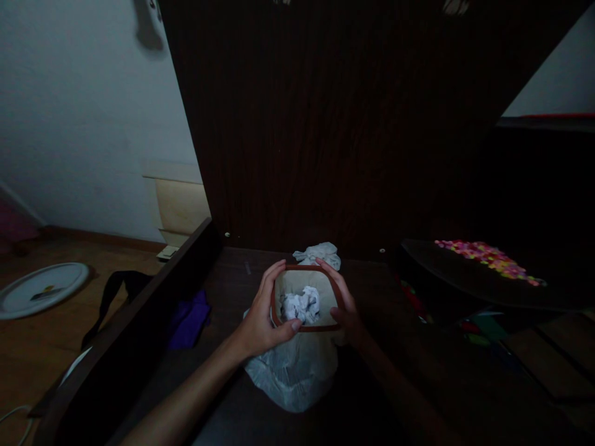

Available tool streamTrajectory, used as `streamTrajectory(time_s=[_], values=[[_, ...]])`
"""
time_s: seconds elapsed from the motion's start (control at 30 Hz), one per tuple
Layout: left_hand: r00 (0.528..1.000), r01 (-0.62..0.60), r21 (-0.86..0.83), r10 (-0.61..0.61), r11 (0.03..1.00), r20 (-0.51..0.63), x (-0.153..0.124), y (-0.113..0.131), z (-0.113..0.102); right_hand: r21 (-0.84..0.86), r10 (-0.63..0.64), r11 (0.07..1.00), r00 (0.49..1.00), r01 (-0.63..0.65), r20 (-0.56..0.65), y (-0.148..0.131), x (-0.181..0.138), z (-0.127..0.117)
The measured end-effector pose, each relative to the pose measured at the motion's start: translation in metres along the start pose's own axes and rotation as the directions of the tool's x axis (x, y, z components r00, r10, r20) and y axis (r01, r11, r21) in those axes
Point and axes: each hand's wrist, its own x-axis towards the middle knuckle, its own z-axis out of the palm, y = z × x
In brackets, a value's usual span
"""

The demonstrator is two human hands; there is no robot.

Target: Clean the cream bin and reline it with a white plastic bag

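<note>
A small waste bin with a reddish-brown square rim (305, 267) stands in front of me, seen from above. Crumpled white paper (301, 305) lies inside it. My left hand (266, 316) is closed round the left side of the rim, its thumb over the near edge. On the right side, my right hand (344, 305) grips the same rim. A translucent white plastic bag (297, 375) hangs or spreads below the near edge; how it joins the bin is hidden. Behind the bin sits another crumpled white plastic bag (320, 253).
A dark wooden panel (325, 136) rises behind the dark surface, with a raised board (139, 316) along the left. Purple cloth (189, 319) lies beside that board. A white oval lid-like object (69, 275) is on the floor. Pink and yellow beads or petals (493, 260) lie at right.
</note>
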Motion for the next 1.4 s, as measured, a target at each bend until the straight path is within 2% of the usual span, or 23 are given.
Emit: streamTrajectory(time_s=[0.1,0.4,0.73,0.9,1.03,1.4], values=[[1.000,-0.013,-0.004,0.013,1.000,0.002,-0.001,-0.002,0.004,-0.015,-0.058,0.998,0.997,0.057,-0.042,0.005,-0.003,0.004],[0.999,-0.007,-0.016,0.006,1.000,-0.031,-0.002,-0.004,0.006,-0.001,-0.079,0.997,0.997,0.079,-0.014,0.003,-0.002,0.006],[0.996,-0.055,0.008,0.055,0.998,-0.066,-0.001,-0.008,0.009,-0.156,-0.164,0.974,0.986,0.163,0.006,-0.003,0.002,0.004],[0.998,-0.022,0.058,0.025,0.998,-0.057,0.000,-0.003,0.004,-0.177,-0.108,0.978,0.994,0.109,0.012,-0.005,0.002,0.001],[0.998,-0.004,0.079,0.009,0.997,-0.064,0.000,0.001,0.002,-0.105,-0.061,0.992,0.998,0.062,0.019,-0.008,0.001,0.002],[0.997,-0.028,0.087,0.035,0.996,-0.071,0.000,-0.004,0.005,-0.106,-0.101,0.989,0.995,0.103,0.023,-0.006,0.001,0.004]])
